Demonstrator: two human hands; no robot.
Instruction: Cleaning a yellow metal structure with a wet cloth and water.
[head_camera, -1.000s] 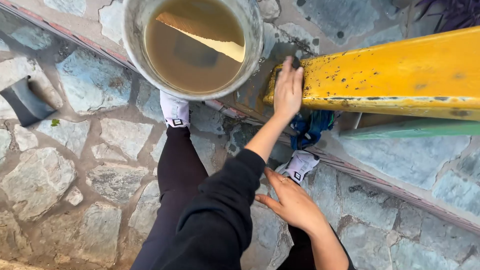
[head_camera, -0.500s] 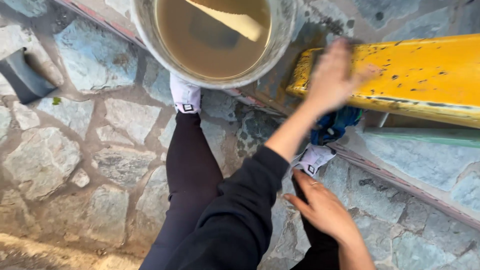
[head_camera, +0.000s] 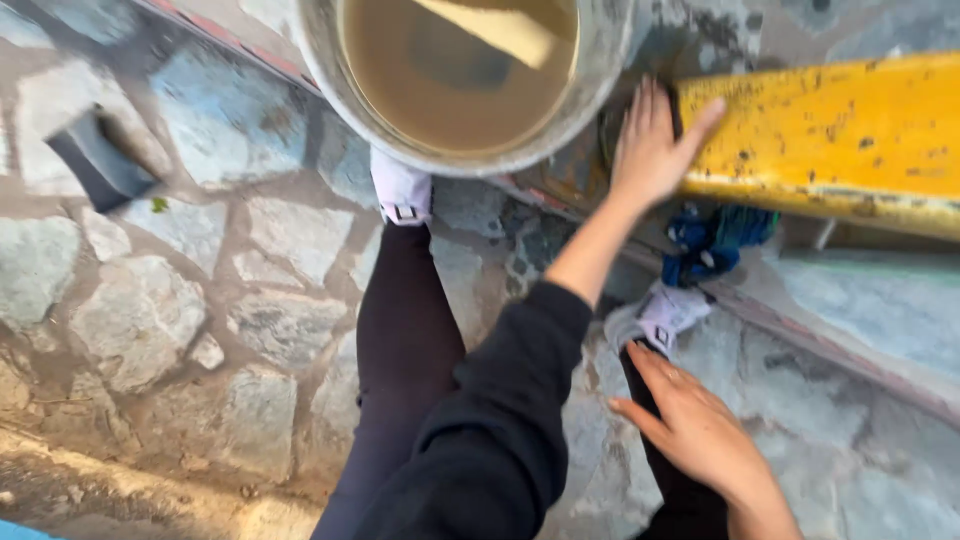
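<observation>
The left hand (head_camera: 650, 145) lies flat, fingers spread, on the yellow beam's (head_camera: 840, 140) end beside the bucket (head_camera: 610, 70) of murky water; the right hand (head_camera: 690, 425) hovers open, empty; nothing lifted yet.

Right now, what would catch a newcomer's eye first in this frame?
Probably the bright yellow beam at upper right, with the left hand laid flat on its near end. Next, the large bucket of murky brown water at top centre, above the person's white shoe. The right hand hangs open and holds nothing at lower right, over the stone paving.
</observation>
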